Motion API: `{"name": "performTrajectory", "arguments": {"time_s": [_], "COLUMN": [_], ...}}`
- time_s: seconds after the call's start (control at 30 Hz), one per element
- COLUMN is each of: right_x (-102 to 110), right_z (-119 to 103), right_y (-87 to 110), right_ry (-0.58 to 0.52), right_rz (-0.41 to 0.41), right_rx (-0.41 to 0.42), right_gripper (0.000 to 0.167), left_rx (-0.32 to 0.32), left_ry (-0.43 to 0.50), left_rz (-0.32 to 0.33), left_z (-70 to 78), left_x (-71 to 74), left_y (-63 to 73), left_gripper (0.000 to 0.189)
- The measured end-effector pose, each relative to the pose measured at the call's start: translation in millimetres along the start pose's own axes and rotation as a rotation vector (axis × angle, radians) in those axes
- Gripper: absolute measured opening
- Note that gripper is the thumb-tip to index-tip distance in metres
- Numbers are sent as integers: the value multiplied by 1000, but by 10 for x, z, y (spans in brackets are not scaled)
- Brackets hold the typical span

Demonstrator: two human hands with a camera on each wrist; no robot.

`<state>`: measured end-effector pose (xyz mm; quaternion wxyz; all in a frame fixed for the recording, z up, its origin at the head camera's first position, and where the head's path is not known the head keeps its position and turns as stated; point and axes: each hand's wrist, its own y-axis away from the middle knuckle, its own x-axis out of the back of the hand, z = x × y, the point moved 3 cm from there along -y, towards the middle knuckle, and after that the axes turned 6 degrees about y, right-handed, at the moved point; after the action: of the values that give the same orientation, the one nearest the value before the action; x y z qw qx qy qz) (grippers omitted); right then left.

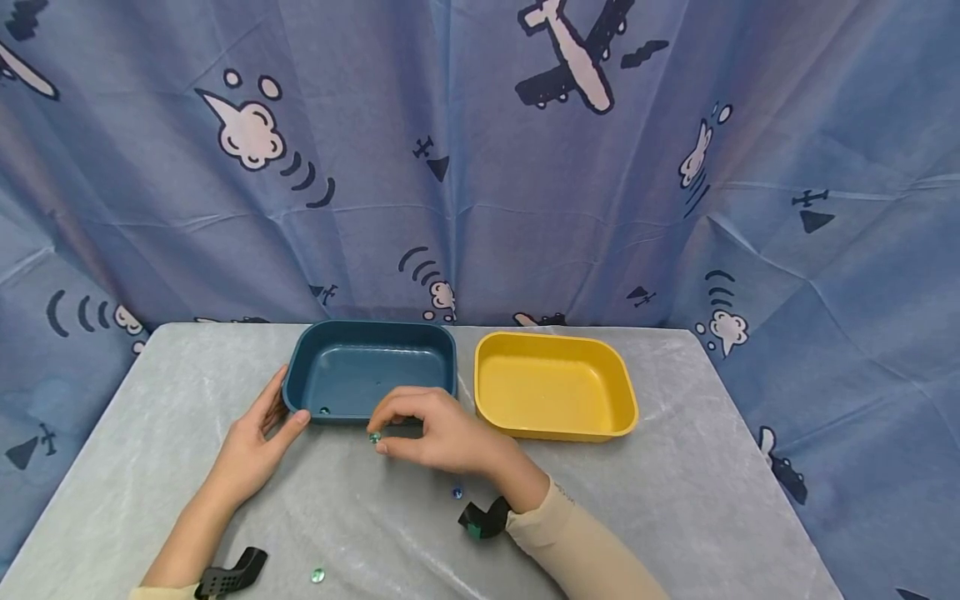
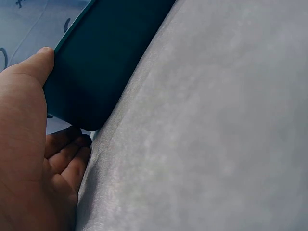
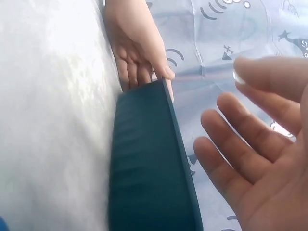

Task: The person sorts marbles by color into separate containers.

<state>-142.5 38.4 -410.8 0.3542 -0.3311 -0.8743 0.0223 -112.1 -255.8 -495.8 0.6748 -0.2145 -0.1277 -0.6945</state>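
Observation:
My left hand (image 1: 251,450) holds the near-left corner of a dark teal plastic tray (image 1: 438,333). In the left wrist view its thumb (image 2: 41,65) lies at the rim and the other fingers (image 2: 72,163) sit by the tray's end. Just in front of the tray's near side, my right hand (image 1: 442,429) pinches a small green gem (image 1: 374,437) between thumb and forefinger. In the right wrist view, its other fingers (image 3: 231,144) are spread beside the tray wall. Another small green gem (image 1: 324,410) lies inside the tray, near its front-left corner.
A yellow tray (image 1: 555,432) stands to the right of the teal one. On the grey-white table cover (image 1: 690,500) lie a blue gem (image 1: 457,493), below my right hand, and a green gem (image 1: 318,575) near the front. A patterned blue curtain (image 1: 487,167) hangs behind.

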Motion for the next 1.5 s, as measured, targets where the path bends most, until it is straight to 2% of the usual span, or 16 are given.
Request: {"name": "performTrajectory", "arguments": {"time_s": [0.23,0.5,0.73,1.2,1.5], "right_x": [101,171,250,351,387], "right_z": [81,201,264,468,511], "right_y": [8,21,45,79,95], "right_ry": [-12,-44,-18,-2,8], "right_rz": [116,188,249,320,348], "right_rx": [-82,-153,-230,-330,-347], "right_gripper": [16,14,16,19,18], "left_rx": [1,21,28,22,23], "left_ry": [0,-21,-39,-31,-38], "left_rz": [-3,-6,-8,-3,-3], "left_z": [-16,-21,-48,-78,-63], "left_x": [4,10,0,-7,-6], "left_y": [-1,-7,-22,-21,-21], "left_gripper": [84,84,83,84,84]}}
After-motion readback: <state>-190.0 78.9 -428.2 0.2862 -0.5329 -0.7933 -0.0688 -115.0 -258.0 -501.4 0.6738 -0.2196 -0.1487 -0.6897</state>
